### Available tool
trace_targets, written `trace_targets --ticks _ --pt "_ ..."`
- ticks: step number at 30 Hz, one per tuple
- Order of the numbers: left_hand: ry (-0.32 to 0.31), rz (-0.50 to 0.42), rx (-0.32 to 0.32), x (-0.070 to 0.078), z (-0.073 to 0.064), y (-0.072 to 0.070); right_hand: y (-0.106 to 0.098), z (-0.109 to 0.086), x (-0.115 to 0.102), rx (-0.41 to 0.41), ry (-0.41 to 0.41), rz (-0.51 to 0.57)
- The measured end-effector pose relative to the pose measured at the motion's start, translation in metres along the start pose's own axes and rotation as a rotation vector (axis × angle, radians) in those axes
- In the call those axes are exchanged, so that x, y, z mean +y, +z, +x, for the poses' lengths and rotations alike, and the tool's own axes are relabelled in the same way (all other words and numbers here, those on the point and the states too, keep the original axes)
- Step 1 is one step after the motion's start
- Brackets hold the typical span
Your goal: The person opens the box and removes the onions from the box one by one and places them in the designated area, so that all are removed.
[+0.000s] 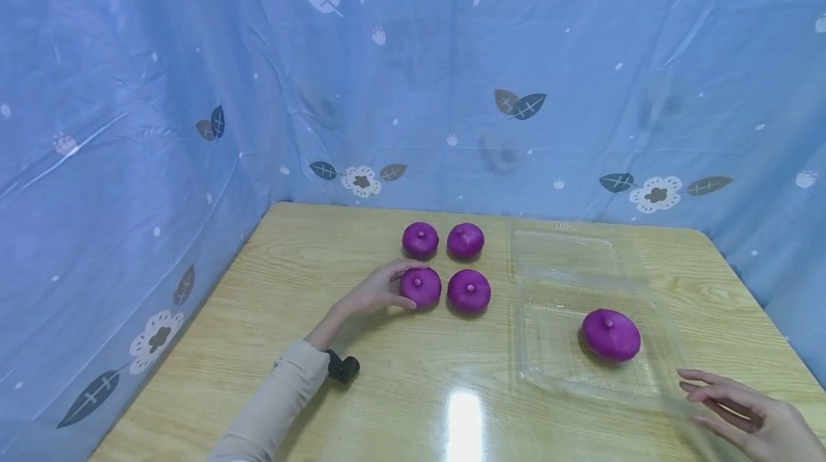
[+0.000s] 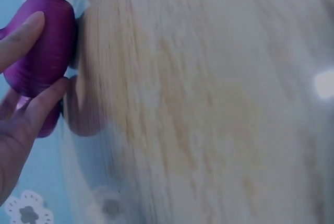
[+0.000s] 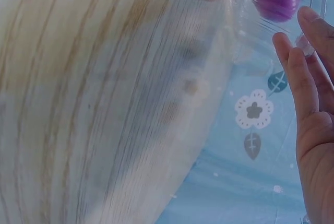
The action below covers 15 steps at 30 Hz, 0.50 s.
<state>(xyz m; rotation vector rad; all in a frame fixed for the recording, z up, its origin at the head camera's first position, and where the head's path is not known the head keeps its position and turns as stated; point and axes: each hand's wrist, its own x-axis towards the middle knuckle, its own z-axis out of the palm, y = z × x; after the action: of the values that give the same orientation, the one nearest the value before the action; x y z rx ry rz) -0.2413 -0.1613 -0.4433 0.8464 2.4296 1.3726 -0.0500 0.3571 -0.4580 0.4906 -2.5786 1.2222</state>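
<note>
My left hand (image 1: 379, 288) grips the near-left one of several purple onions on the table, thumb and fingers on either side of this onion (image 1: 421, 288). In the left wrist view, that onion (image 2: 47, 44) sits between thumb and fingers. Beside it lies another onion (image 1: 469, 291), with two more behind, an onion (image 1: 420, 239) and its neighbour onion (image 1: 465, 240). A clear plastic box (image 1: 535, 369) lies with its lid folded back, one onion (image 1: 610, 335) inside. Off the box's right side, my right hand (image 1: 751, 408) holds nothing, fingers loosely bent; contact with the rim cannot be told.
The box's clear lid (image 1: 568, 254) lies flat toward the back of the wooden table (image 1: 400, 397). A blue patterned curtain (image 1: 419, 89) hangs along the back and sides. A black device (image 1: 343, 369) is at my left wrist.
</note>
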Motion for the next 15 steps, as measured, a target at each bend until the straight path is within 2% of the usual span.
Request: trace_targets --ticks 4,8,11,15 --pt "0.01 -0.005 0.0 -0.0016 0.0001 -0.0009 0.001 -0.0014 -0.0004 0.001 0.043 0.007" --pt "0.032 0.003 0.018 -0.0057 -0.0011 -0.0031 0.0014 -0.0013 0.0003 0.003 0.029 0.009" --pt "0.025 0.004 0.02 -0.0051 -0.0022 -0.0055 0.0011 -0.0012 0.0009 0.007 0.019 0.009" --pt "-0.028 0.038 0.002 0.0005 -0.0026 -0.0084 0.0008 -0.0017 0.0004 0.014 0.033 -0.01"
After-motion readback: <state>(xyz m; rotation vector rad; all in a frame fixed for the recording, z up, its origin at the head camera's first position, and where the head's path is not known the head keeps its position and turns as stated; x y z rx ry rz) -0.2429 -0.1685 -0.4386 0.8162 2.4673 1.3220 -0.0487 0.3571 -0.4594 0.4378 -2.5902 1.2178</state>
